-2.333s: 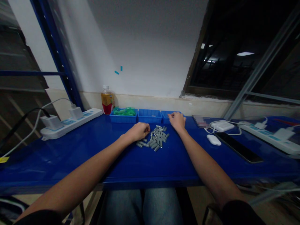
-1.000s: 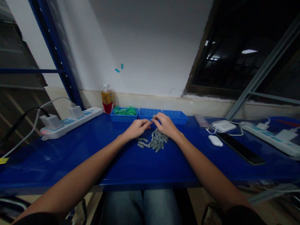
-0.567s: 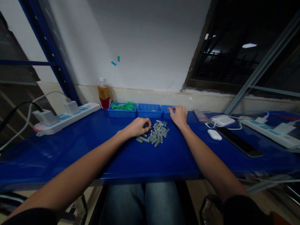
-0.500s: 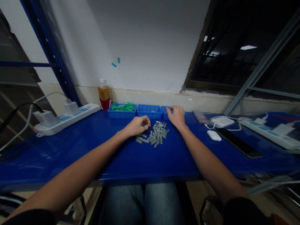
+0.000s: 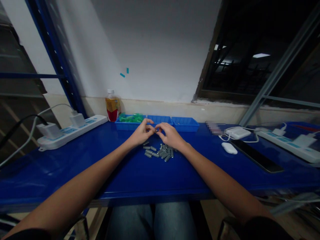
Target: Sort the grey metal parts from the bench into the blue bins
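Note:
My left hand and my right hand meet fingertip to fingertip above the middle of the blue table. Both are pinched together around something tiny between them, too small to name. Just below them lies a loose pile of small grey metal cylinders, partly covered by my right hand. Several of these cylinders lie to the left of the pile. Behind my hands stand three blue trays in a row: the left tray holds green pieces, the middle tray is partly hidden, and the right tray is at the end.
At the back left are a drink bottle and a white power strip. To the right lie a white earbud case, a black phone, a white charger with cables, and another power strip.
My right hand has come from the right tray, moving left and nearer, to meet my left hand. The left hand has barely shifted. The view has tilted slightly upward.

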`<state>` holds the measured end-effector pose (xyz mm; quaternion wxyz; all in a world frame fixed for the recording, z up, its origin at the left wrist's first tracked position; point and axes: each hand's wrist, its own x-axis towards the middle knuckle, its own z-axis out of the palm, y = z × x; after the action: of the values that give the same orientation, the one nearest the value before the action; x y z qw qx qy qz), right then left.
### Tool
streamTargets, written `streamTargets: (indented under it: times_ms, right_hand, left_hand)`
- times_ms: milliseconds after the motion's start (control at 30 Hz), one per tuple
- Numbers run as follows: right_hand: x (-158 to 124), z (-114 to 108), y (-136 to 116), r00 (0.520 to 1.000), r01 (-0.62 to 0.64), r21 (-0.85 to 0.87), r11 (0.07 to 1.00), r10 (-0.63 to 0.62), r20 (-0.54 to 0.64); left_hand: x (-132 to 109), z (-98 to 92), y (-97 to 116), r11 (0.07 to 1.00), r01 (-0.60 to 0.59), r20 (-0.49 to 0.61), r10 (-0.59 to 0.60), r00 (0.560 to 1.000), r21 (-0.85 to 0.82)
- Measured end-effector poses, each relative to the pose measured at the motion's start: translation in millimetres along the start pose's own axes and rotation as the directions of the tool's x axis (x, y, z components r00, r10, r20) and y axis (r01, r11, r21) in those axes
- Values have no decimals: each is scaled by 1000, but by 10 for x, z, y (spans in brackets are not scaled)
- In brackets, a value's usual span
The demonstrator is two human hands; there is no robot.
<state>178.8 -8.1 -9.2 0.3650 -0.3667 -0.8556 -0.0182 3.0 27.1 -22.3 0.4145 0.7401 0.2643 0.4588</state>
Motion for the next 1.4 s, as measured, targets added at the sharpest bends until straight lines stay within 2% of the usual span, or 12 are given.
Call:
streamTargets:
  times_ms: [100, 300, 467, 567, 700, 800, 933, 1033, 1100, 1200, 1333, 1400]
  right_hand:
    - [-3, 5, 45, 1000, -7, 3, 1000, 7, 10]
    - [2, -16, 17, 999, -49, -36, 998, 48, -10]
    - [6, 15, 5, 995, -102, -84, 991, 101, -23]
    - [5, 32, 16, 993, -117, -85, 989, 115, -22]
    - [-3, 21, 22, 988, -138, -42, 990, 135, -77]
    - [-12, 9, -5, 993, -91, -37, 995, 88, -83]
    - [4, -29, -36, 998, -41, -100, 994, 35, -55]
    - [27, -127, 84, 992, -96, -188, 977, 80, -95]
    - [12, -216, 267, 969, -207, -269, 941, 160, -187]
    - [-82, -317, 601, 890, -432, -369, 823, 323, -322]
    - [-203, -390, 857, 782, -623, -398, 674, 513, -355]
    - [-176, -478, 875, 754, -653, -366, 663, 528, -390]
  left_hand:
    - [0, -13, -22, 999, -34, 52, 32, 998, 30]
    - [-9, -14, 61, 982, -72, 17, 70, 997, 172]
    - [-67, -4, 197, 847, -215, 113, 183, 977, 486]
    - [-82, -5, 234, 776, -248, 126, 215, 968, 580]
    - [-76, -9, 244, 745, -193, 90, 176, 980, 639]
    - [-73, -2, 246, 762, -153, 84, 129, 988, 629]
    - [-75, 4, 258, 791, -107, 105, 54, 993, 603]
    - [-91, -3, 262, 766, -101, 146, 9, 989, 635]
    - [-98, 4, 241, 728, -129, 200, -12, 980, 673]
    - [-63, 64, 156, 690, -189, 302, -45, 952, 699]
    - [117, 234, 14, 732, -238, 385, -36, 922, 638]
    - [236, 327, -27, 747, -261, 437, -43, 899, 612]
